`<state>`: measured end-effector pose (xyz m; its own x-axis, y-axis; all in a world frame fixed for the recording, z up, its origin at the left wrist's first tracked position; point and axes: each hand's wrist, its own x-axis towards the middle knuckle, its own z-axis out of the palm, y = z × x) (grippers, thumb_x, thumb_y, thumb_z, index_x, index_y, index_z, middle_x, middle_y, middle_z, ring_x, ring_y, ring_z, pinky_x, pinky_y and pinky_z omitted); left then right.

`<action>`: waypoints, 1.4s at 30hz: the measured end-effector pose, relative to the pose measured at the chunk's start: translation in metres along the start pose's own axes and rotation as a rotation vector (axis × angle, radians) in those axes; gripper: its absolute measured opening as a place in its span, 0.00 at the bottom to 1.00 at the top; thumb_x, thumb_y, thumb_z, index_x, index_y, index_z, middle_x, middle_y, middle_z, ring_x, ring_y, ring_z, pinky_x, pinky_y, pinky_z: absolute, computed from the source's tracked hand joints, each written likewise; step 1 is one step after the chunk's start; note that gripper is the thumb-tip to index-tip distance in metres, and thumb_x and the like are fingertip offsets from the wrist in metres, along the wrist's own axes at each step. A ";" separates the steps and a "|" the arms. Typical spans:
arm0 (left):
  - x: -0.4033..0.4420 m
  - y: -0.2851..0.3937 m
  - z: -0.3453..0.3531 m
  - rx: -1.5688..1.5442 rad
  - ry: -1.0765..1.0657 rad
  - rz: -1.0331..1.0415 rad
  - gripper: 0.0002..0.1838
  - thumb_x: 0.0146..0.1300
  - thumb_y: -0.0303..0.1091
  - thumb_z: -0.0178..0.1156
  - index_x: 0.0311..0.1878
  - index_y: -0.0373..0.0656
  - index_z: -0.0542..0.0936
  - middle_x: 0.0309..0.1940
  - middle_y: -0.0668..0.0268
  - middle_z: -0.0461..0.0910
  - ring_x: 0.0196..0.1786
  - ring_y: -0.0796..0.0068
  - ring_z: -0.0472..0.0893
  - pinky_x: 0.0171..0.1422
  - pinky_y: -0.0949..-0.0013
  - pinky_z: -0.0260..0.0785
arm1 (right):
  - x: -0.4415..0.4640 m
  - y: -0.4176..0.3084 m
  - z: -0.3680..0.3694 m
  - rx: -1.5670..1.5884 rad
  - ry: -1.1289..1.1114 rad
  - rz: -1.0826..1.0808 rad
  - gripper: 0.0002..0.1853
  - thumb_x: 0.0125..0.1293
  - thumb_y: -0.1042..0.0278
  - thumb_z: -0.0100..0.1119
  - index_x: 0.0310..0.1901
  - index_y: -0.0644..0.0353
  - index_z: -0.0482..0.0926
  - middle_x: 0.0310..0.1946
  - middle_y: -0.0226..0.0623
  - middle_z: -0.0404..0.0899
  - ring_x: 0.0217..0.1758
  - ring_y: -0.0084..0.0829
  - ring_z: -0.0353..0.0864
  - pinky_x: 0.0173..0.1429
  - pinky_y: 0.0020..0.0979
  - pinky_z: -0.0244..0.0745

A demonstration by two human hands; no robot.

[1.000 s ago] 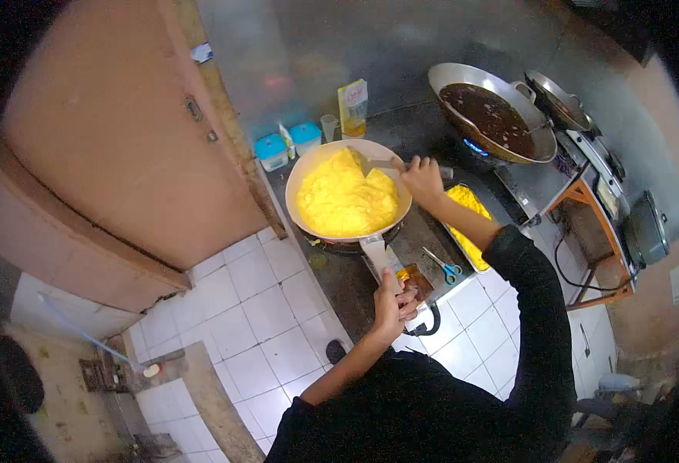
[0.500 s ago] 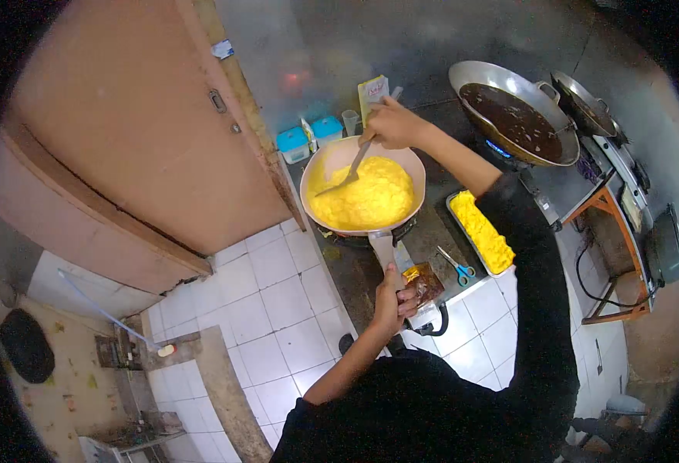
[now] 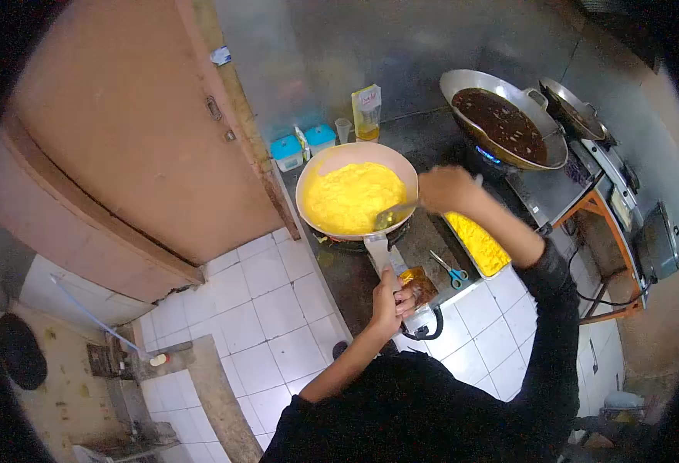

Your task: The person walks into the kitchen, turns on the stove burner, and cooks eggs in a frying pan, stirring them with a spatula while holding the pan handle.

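Observation:
A light-coloured frying pan (image 3: pixel 304 202) sits on the stove, spread with soft yellow scrambled egg (image 3: pixel 355 193). My left hand (image 3: pixel 389 305) is wrapped round the pan's handle (image 3: pixel 378 253). In my right hand (image 3: pixel 449 190), just off the pan's right rim, is a spatula (image 3: pixel 390 217); its blade dips into the egg at the lower right side, and the hand is slightly blurred. Below my right forearm lies a long tray (image 3: pixel 502 273) filled with more yellow egg (image 3: pixel 480 244). Blue-handled scissors (image 3: pixel 455 276) rest on the counter beside it.
A large wok (image 3: pixel 451 83) of dark liquid stands over a blue flame at the back right, with another pan (image 3: pixel 574 108) beyond. Blue-lidded tubs (image 3: pixel 286 153), a small cup (image 3: pixel 343 130) and a yellow-and-white pouch (image 3: pixel 367 112) line the wall. A brown packet (image 3: pixel 420 285) lies near my left hand.
My right hand has swung from above the pan's far rim to its right side, bringing the spatula to the lower right of the egg. My left hand stays on the handle.

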<state>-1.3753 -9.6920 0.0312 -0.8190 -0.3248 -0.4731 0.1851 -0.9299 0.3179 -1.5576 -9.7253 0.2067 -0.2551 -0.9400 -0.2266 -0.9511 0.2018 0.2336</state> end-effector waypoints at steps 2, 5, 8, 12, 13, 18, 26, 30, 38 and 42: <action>0.003 0.000 -0.002 0.009 0.028 -0.004 0.22 0.61 0.62 0.43 0.30 0.52 0.62 0.10 0.78 0.53 0.08 0.83 0.53 0.12 0.74 0.46 | 0.000 -0.017 0.032 0.147 0.023 -0.037 0.12 0.51 0.67 0.52 0.34 0.65 0.77 0.30 0.51 0.79 0.35 0.46 0.80 0.38 0.43 0.76; 0.003 -0.002 -0.003 0.000 0.011 0.010 0.22 0.61 0.61 0.44 0.30 0.51 0.62 0.10 0.78 0.53 0.07 0.83 0.53 0.12 0.75 0.47 | -0.009 -0.052 0.066 0.311 0.199 -0.007 0.12 0.50 0.69 0.50 0.35 0.66 0.76 0.28 0.53 0.78 0.34 0.48 0.80 0.37 0.45 0.75; 0.003 -0.002 -0.003 -0.026 0.034 -0.003 0.22 0.61 0.61 0.44 0.31 0.51 0.61 0.10 0.78 0.53 0.07 0.83 0.53 0.12 0.75 0.46 | 0.008 -0.081 0.087 0.425 0.298 0.132 0.12 0.51 0.70 0.50 0.36 0.66 0.75 0.28 0.52 0.78 0.32 0.48 0.80 0.35 0.44 0.75; 0.002 0.000 -0.001 -0.007 0.052 0.010 0.22 0.61 0.61 0.44 0.32 0.51 0.61 0.10 0.78 0.53 0.07 0.84 0.53 0.12 0.76 0.46 | 0.038 -0.080 0.106 0.561 0.430 0.247 0.13 0.53 0.72 0.49 0.41 0.65 0.74 0.26 0.50 0.78 0.30 0.48 0.79 0.33 0.44 0.74; -0.001 0.000 0.000 0.005 0.048 0.015 0.22 0.60 0.62 0.44 0.33 0.51 0.61 0.10 0.78 0.53 0.07 0.84 0.53 0.12 0.76 0.46 | 0.042 -0.078 0.103 0.608 0.494 0.259 0.14 0.52 0.73 0.48 0.42 0.66 0.73 0.24 0.51 0.78 0.28 0.48 0.79 0.32 0.44 0.74; 0.001 -0.003 -0.002 -0.003 0.023 0.008 0.23 0.60 0.63 0.44 0.33 0.50 0.61 0.10 0.78 0.53 0.07 0.84 0.53 0.12 0.76 0.47 | 0.101 -0.058 0.101 0.544 0.597 0.231 0.12 0.52 0.72 0.48 0.38 0.64 0.77 0.25 0.49 0.78 0.33 0.47 0.79 0.39 0.44 0.73; 0.003 -0.001 -0.002 0.026 0.022 0.010 0.25 0.59 0.64 0.45 0.32 0.50 0.60 0.11 0.78 0.53 0.08 0.84 0.53 0.12 0.75 0.48 | 0.082 -0.047 0.090 0.495 0.221 0.160 0.13 0.55 0.64 0.50 0.39 0.56 0.79 0.37 0.47 0.77 0.41 0.44 0.78 0.45 0.41 0.72; 0.005 -0.002 -0.005 0.014 0.026 -0.016 0.24 0.59 0.64 0.44 0.30 0.51 0.60 0.10 0.78 0.53 0.08 0.84 0.53 0.12 0.75 0.47 | 0.027 -0.001 0.034 0.501 0.196 0.172 0.12 0.54 0.62 0.52 0.39 0.52 0.81 0.30 0.48 0.79 0.33 0.45 0.80 0.39 0.40 0.74; 0.004 -0.004 -0.001 -0.004 0.042 -0.006 0.23 0.59 0.64 0.43 0.28 0.53 0.60 0.10 0.78 0.52 0.08 0.83 0.53 0.12 0.76 0.45 | 0.006 -0.010 0.071 0.403 0.174 -0.074 0.11 0.51 0.61 0.54 0.32 0.57 0.81 0.26 0.50 0.77 0.30 0.49 0.78 0.38 0.43 0.74; 0.001 -0.002 0.002 0.019 0.078 -0.005 0.24 0.59 0.64 0.43 0.29 0.52 0.60 0.10 0.78 0.52 0.08 0.83 0.53 0.12 0.75 0.45 | 0.022 -0.082 0.102 0.561 0.266 0.125 0.12 0.53 0.64 0.52 0.36 0.60 0.79 0.28 0.52 0.77 0.34 0.51 0.77 0.40 0.46 0.72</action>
<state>-1.3775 -9.6908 0.0314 -0.7752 -0.3330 -0.5368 0.1700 -0.9284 0.3303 -1.5026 -9.7341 0.0862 -0.3872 -0.9215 0.0299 -0.8817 0.3606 -0.3043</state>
